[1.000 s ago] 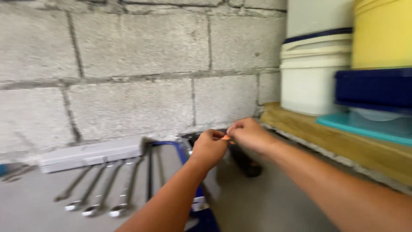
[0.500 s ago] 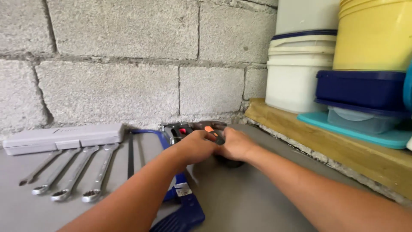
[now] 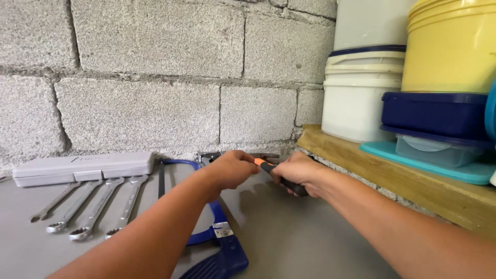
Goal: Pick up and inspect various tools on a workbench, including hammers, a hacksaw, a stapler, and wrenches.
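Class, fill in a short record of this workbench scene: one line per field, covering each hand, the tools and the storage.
Left hand: by the tool's orange end, over the blue hacksaw
Right hand: closed on the black-and-orange tool
Wrenches: four, side by side on the grey bench
Grey case: flat against the block wall
Tubs: stacked on the wooden shelf

Four wrenches point(image 3: 88, 206) below grey case point(image 3: 84, 167); blue hacksaw point(image 3: 212, 227) right of case; buckets point(image 3: 361, 93), possibly plastic, far right.
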